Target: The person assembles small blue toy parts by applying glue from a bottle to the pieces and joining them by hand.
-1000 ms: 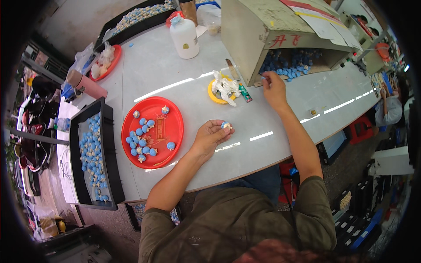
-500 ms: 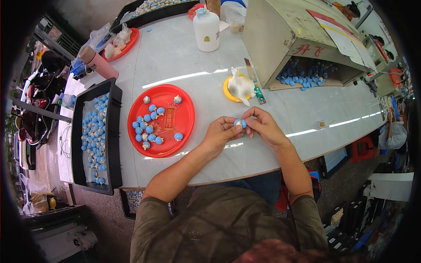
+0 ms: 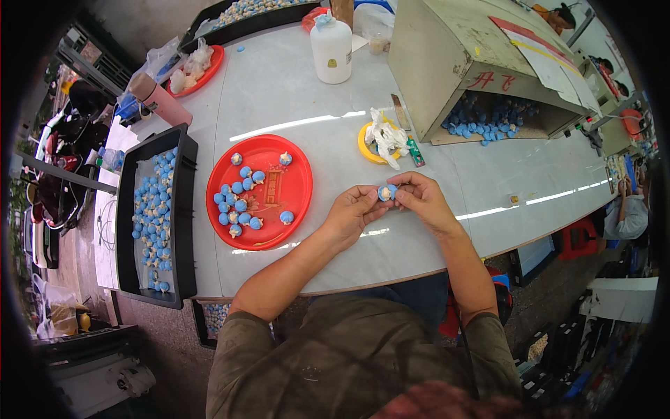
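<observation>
Over the table, my two hands meet at a small round blue-and-cream figurine (image 3: 386, 193). My left hand (image 3: 354, 211) pinches its left side between thumb and fingers. From the right, the fingertips of my right hand (image 3: 426, 201) are closed on the same piece. Its cream part faces up, with blue around it; the underside is hidden by my fingers. To the left of my hands, a round red tray (image 3: 296, 167) carries several similar blue balls with cream parts. Just beyond my hands sits a yellow dish (image 3: 364, 144) with crumpled white material (image 3: 385, 134) in it.
A black crate (image 3: 184, 230) of blue pieces stands at the left. A metal cabinet (image 3: 419, 84) with blue parts (image 3: 481, 129) inside stands at the back right. Farther back are a white bottle (image 3: 331, 52), a pink flask (image 3: 164, 105) and another red tray (image 3: 213, 68).
The figurine has turned between my fingers, so more of its cream part now shows. My hands stay in nearly the same place. The whole view has shifted slightly.
</observation>
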The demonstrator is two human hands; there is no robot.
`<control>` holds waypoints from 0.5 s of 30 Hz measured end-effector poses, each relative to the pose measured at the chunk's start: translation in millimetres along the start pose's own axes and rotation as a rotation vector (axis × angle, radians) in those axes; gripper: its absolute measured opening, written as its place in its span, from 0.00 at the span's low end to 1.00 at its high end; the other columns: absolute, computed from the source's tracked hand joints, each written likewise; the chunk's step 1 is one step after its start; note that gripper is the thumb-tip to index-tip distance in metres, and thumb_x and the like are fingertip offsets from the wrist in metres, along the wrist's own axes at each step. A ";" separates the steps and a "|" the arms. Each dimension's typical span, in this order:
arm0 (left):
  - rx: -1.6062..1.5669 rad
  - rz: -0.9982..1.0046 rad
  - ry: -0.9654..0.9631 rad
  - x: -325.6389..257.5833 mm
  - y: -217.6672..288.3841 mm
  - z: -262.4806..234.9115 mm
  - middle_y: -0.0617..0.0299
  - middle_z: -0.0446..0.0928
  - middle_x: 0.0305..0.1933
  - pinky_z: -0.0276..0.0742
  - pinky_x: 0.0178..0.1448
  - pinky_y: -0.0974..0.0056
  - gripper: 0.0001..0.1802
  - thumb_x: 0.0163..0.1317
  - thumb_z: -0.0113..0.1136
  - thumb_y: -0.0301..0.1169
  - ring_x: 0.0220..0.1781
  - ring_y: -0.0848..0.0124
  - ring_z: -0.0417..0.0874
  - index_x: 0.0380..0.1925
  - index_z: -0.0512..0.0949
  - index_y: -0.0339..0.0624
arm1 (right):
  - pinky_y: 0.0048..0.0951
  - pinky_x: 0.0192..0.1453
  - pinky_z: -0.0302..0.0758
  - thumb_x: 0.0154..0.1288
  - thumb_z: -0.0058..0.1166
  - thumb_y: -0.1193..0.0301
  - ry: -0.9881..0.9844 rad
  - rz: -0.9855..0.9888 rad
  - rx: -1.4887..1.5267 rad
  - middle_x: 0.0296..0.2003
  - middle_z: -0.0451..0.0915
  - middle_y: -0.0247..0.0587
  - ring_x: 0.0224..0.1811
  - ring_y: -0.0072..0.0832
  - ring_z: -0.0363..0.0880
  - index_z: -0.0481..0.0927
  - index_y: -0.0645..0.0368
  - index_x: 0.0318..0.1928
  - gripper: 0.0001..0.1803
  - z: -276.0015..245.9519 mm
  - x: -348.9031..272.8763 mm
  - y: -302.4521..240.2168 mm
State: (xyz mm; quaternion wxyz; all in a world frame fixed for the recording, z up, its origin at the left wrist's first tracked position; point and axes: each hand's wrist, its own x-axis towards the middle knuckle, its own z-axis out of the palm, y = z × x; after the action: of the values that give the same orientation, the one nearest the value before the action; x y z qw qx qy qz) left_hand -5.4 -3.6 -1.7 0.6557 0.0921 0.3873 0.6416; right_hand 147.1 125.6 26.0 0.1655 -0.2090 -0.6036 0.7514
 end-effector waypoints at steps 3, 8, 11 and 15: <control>0.000 0.015 -0.008 0.9 -1.4 -0.7 0.57 0.78 0.50 0.78 0.56 0.68 0.14 0.69 0.55 0.34 0.52 0.68 0.81 0.49 0.72 0.38 | 0.20 0.42 0.73 0.64 0.56 0.78 0.013 -0.042 -0.018 0.41 0.78 0.36 0.37 0.17 0.75 0.76 0.66 0.50 0.14 6.2 0.7 -0.5; -0.014 0.016 -0.022 1.0 -1.3 -1.8 0.57 0.78 0.50 0.78 0.57 0.67 0.16 0.68 0.57 0.33 0.52 0.69 0.81 0.51 0.72 0.37 | 0.19 0.40 0.73 0.61 0.58 0.79 0.029 -0.204 -0.322 0.42 0.77 0.37 0.37 0.17 0.75 0.77 0.66 0.48 0.14 3.7 3.2 -1.7; -0.013 0.015 -0.021 -0.1 -1.0 -2.4 0.58 0.78 0.49 0.78 0.56 0.66 0.14 0.68 0.58 0.33 0.52 0.69 0.80 0.49 0.73 0.39 | 0.20 0.37 0.71 0.59 0.59 0.80 0.039 -0.279 -0.519 0.40 0.77 0.36 0.35 0.18 0.74 0.78 0.65 0.45 0.12 10.4 2.1 -15.1; -0.011 0.010 -0.026 1.5 -2.1 -4.7 0.59 0.78 0.49 0.77 0.57 0.66 0.14 0.67 0.59 0.33 0.50 0.71 0.80 0.49 0.73 0.40 | 0.22 0.34 0.70 0.57 0.60 0.80 0.062 -0.311 -0.573 0.37 0.76 0.37 0.34 0.21 0.74 0.80 0.63 0.42 0.11 13.0 1.8 -18.6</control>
State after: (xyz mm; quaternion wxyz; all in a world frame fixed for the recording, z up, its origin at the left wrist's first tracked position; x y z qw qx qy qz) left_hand -6.9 -4.3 -6.8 0.6581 0.0988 0.3745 0.6456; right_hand 138.8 119.7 46.3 0.2311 -0.1748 -0.8098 0.5102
